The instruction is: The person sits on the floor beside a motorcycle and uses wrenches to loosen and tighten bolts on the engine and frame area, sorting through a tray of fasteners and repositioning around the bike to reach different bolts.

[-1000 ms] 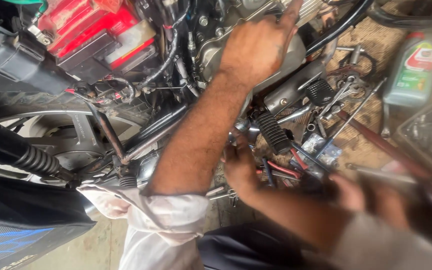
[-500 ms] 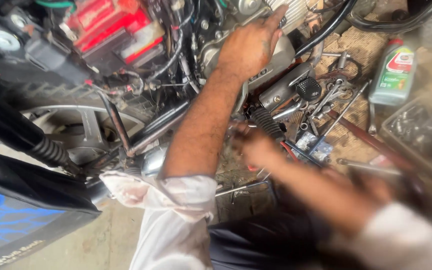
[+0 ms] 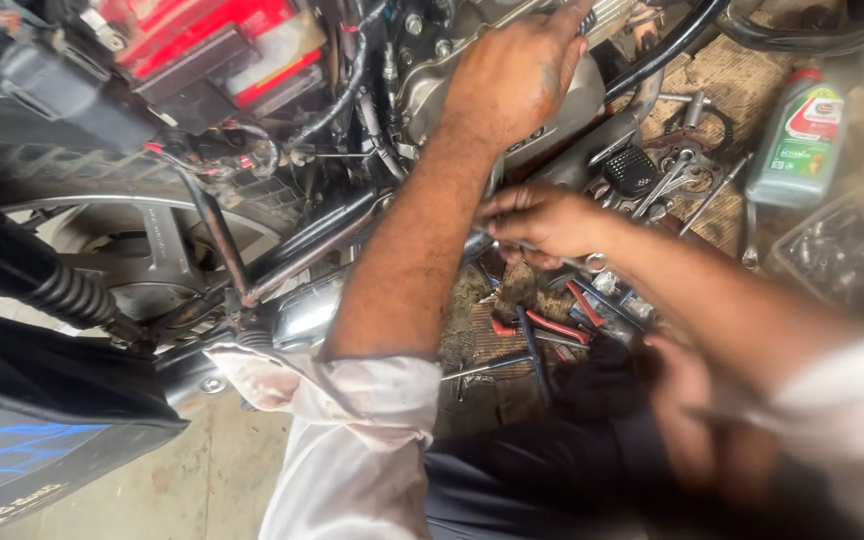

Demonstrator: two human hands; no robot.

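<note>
A motorcycle (image 3: 252,230) fills the left and far part of the view, its grey engine case (image 3: 432,80) at far centre, a red battery (image 3: 222,40) far left of it, and a black wheel with a silver rim (image 3: 122,240) at the left. On the floor (image 3: 152,490) to the right lies a brown mat (image 3: 722,80) strewn with tools: red-handled pliers (image 3: 552,325) near the middle, spanners (image 3: 672,185) farther right. A grey-green oil bottle with a red cap (image 3: 802,135) stands at the far right, and a tray of small metal parts (image 3: 842,255) sits just near of it.

The person's left hand (image 3: 517,75) rests palm-down on the engine case, its fingers spread and bent over the metal, gripping nothing separate. The forearm runs near to a rolled white sleeve (image 3: 342,400).

The right hand (image 3: 542,220) is below the engine case, just right of the left forearm. Its fingers are closed around a thin metal tool (image 3: 512,243) that points left toward the engine's underside; what kind of tool it is cannot be told.
</note>
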